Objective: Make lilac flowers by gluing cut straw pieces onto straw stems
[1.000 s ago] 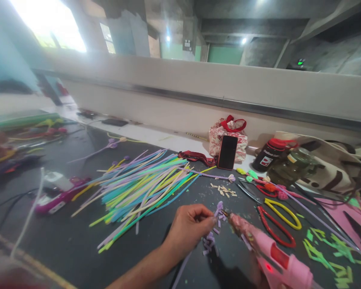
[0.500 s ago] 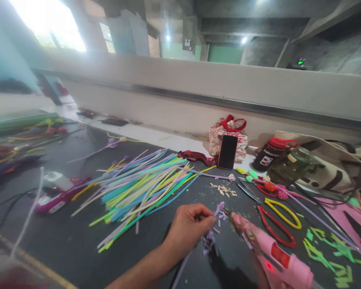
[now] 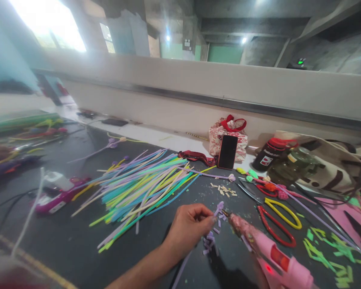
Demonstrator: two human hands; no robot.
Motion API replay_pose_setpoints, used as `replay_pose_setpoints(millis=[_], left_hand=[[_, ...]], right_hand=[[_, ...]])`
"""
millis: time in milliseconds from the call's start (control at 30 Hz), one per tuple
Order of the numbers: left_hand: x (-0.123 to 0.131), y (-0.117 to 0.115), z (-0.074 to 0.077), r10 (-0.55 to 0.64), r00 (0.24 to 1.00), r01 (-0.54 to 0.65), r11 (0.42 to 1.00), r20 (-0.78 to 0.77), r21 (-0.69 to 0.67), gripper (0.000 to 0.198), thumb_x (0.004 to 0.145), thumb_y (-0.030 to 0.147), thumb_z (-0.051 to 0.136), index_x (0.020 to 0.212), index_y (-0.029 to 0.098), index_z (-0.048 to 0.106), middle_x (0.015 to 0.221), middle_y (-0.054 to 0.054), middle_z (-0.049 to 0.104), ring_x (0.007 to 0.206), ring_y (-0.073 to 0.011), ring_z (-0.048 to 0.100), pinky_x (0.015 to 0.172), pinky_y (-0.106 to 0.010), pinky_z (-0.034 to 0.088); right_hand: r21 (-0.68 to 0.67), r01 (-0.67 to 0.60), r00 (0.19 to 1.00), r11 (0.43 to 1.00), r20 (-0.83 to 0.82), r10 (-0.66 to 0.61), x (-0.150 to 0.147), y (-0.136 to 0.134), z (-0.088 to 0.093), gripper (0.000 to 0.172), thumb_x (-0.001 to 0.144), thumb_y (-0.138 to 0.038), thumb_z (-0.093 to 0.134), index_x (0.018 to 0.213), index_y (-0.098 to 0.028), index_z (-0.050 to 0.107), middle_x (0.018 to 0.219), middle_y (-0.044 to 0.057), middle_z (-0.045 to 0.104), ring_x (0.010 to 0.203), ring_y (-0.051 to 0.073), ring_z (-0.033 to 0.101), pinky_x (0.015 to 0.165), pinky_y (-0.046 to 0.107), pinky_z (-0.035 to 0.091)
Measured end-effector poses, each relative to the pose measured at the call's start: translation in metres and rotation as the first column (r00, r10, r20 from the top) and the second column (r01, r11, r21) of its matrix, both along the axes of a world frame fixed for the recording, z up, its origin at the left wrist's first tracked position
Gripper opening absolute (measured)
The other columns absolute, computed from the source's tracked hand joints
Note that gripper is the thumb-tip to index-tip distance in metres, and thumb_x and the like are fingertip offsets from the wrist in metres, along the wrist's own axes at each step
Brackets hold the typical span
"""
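Purple stem sits in the head view at the low centre, its curled tip raised above the table, pinched by the left hand with thumb and forefinger together on it. The right hand is mostly hidden behind the glue gun, but seems clamped round its handle, with the nozzle aimed at the tip; whether nozzle and tip touch, I cannot tell. The step looks like putting glue on that curled end. To do it well, the pinch should stay just below the curl, firm enough to stop it twisting yet light enough not to crush the fuzz, with the fingertips clear of the hot metal. A small dab in one spot is probably better than a long bead, since extra glue would likely mat the fibres and string off as the nozzle leaves. Holding both wrists low should steady the aim. The purple scraps lie just below, so drips could catch them; the scissors rest beyond the gun, out of its way.
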State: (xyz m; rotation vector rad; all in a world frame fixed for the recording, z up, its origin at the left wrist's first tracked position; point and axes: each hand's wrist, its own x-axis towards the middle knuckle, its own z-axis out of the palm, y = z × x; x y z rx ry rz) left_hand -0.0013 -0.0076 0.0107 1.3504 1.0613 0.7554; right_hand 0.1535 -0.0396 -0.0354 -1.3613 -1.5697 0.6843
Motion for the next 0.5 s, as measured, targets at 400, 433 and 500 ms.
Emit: replay_pose_setpoints(millis=[400,433,500], left_hand=[[-0.001,0.001,0.002,-0.004,1.000,0.004,1.000,-0.021,-0.004,0.017,0.064,0.028,0.061,0.062,0.012,0.066,0.050,0.001,0.054,0.045,-0.0074,0.042,0.046,-0.019,0.029],[-0.001,0.001,0.002,-0.008,1.000,0.008,1.000,-0.014,-0.016,0.017,0.063,0.028,0.061,0.063,0.012,0.066,0.051,0.001,0.055,0.045,-0.0073,0.042,0.046,-0.019,0.030],[-0.001,0.002,0.004,-0.012,1.000,0.012,0.999,0.002,-0.036,0.017,0.064,0.028,0.062,0.063,0.012,0.065,0.049,0.002,0.054,0.045,-0.0069,0.042,0.046,-0.019,0.029]], right_hand=[[0.038,-0.052,0.989,0.998,0.139,0.046,0.027,-0.007,0.003,0.047,0.083,-0.056,0.033,0.069,-0.028,0.067,0.055,0.004,0.065,0.053,0.022,0.064,0.048,0.033,0.056],[0.050,-0.046,0.987,0.998,0.156,0.038,0.028,-0.013,0.001,0.045,0.083,-0.055,0.033,0.073,-0.028,0.068,0.058,0.004,0.066,0.055,0.023,0.065,0.049,0.034,0.056],[0.078,-0.028,0.980,0.997,0.199,0.012,0.034,-0.028,-0.003,0.041,0.082,-0.053,0.036,0.080,-0.029,0.069,0.063,0.005,0.068,0.060,0.025,0.067,0.051,0.035,0.056]])
